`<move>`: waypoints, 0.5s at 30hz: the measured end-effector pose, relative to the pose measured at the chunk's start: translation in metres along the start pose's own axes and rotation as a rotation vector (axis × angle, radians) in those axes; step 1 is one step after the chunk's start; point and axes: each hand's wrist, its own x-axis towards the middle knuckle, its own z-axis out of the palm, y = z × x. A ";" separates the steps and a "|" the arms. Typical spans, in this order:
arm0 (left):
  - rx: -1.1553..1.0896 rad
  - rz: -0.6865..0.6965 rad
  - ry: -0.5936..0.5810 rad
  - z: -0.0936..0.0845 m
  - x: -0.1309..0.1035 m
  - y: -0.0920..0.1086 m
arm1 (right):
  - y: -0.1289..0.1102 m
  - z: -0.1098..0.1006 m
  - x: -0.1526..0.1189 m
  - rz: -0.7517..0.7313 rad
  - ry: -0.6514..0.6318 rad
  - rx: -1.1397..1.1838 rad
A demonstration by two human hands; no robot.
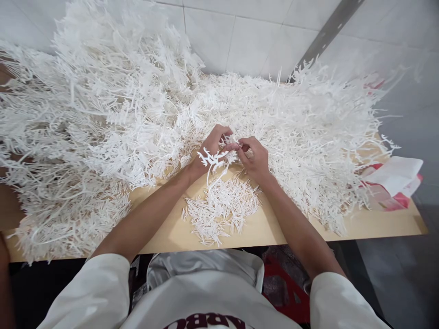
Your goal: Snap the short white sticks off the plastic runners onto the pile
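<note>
My left hand (pixel 213 145) is closed around a white branched plastic sprig (pixel 213 158), whose forked tips and thin curved stem hang out over the wrist side. Close beside it, my right hand (pixel 254 157) pinches with thumb and forefinger at the sprig's other end; the exact bit between those fingertips is too small to make out. Below both hands lies a small heap of short white plastic sticks (pixel 222 208) on the tan tabletop (pixel 154 237).
A tall mound of white branched pieces (pixel 113 100) covers the left and back. Another spread (pixel 308 137) lies on the right. A pink and white plastic bag (pixel 393 183) rests at the right end. Behind stands a tiled wall (pixel 209 34). Part of another person's arm shows far left.
</note>
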 end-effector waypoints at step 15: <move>-0.026 -0.223 -0.117 -0.003 -0.001 0.004 | -0.007 -0.004 0.001 0.081 0.219 0.041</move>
